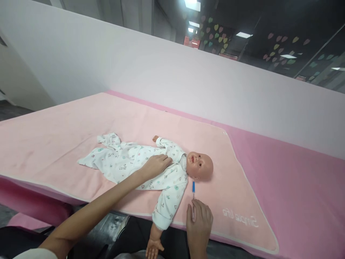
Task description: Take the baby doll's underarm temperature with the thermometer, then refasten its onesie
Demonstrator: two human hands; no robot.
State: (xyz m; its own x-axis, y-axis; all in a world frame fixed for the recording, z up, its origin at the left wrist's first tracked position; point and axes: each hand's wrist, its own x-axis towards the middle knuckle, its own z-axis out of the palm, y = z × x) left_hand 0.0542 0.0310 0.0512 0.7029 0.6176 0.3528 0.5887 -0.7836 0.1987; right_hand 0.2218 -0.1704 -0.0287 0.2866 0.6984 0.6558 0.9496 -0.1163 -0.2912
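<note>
A baby doll point(201, 165) in a white printed sleepsuit point(129, 163) lies on its back on a pale pink blanket point(67, 136), head to the right. My left hand point(156, 164) rests flat on the doll's chest, fingers stretched out. My right hand point(198, 223) is below the doll's head at the blanket's near edge, its fingers closed on a thin stick with a blue tip point(193, 189). The blue tip points up toward the doll's cheek and stops a little short of it.
The blanket lies on a darker pink table cover point(283, 169), with printed lettering point(239, 217) near its right corner. A white partition wall point(161, 72) runs behind the table. The doll's near arm point(155, 244) hangs over the front edge.
</note>
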